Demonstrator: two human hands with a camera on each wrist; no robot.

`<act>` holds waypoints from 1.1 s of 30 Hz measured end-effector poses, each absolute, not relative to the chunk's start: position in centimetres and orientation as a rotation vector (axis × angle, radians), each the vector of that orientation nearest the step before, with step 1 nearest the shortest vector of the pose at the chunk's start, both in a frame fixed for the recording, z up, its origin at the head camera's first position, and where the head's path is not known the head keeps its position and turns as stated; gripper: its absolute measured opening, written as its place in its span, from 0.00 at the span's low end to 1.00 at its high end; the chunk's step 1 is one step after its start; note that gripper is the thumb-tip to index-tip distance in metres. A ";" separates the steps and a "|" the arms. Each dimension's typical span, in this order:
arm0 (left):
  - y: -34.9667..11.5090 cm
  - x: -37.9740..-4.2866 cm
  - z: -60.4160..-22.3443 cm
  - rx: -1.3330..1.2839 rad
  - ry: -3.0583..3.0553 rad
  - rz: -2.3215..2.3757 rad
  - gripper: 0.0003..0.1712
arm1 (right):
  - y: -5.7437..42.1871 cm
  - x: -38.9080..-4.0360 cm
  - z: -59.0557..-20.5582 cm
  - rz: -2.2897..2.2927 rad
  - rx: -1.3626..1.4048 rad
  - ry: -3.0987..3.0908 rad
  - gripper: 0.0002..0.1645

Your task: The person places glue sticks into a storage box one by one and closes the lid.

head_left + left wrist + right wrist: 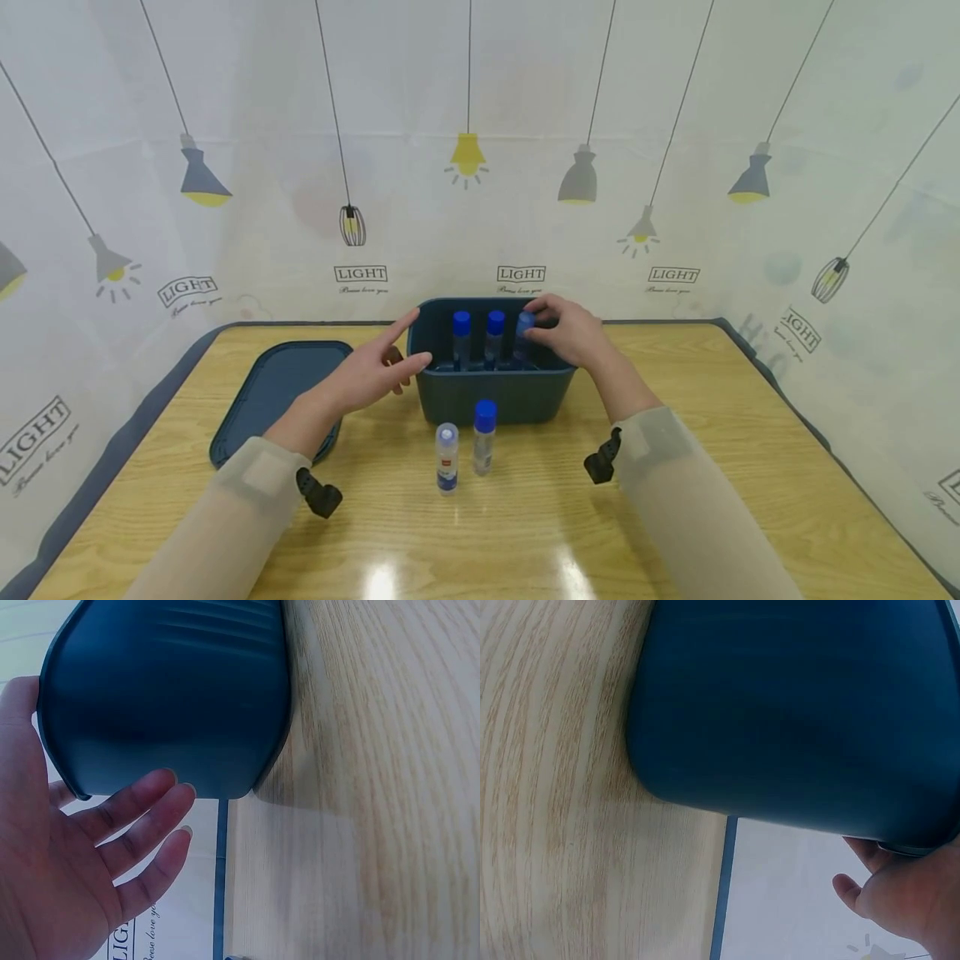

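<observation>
A dark blue plastic bin stands at the back of the table. Inside, a row of clear bottles with blue caps stands upright, among them a left bottle and a middle bottle. My right hand reaches over the right rim and pinches the cap of the third bottle between thumb and fingers. My left hand spreads thumb and index finger at the bin's left rim. In the left wrist view its other fingers lie loosely bent beside the bin's end wall.
Before the bin stand a blue-capped clear bottle and a labelled clear bottle with blue near its base. A dark blue lid lies flat at the left, partly under the left forearm. A printed curtain hangs behind the table.
</observation>
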State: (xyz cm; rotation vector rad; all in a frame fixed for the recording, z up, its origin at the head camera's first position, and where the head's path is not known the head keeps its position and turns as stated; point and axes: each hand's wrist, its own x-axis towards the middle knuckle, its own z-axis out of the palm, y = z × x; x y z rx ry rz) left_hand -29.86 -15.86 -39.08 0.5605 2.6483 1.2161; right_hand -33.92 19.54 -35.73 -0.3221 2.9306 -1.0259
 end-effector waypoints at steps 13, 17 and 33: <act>-16.0 -29.8 -39.1 0.564 2.640 1.233 0.49 | 19.6 -33.5 -35.7 -1.198 -0.270 2.916 0.28; -16.0 -29.8 -39.2 0.572 2.632 1.247 0.49 | 19.5 -33.2 -36.0 -1.313 -0.222 2.993 0.27; -16.0 -29.8 -39.2 0.576 2.632 1.234 0.50 | 17.0 -27.9 -35.0 -1.724 -0.655 3.061 0.15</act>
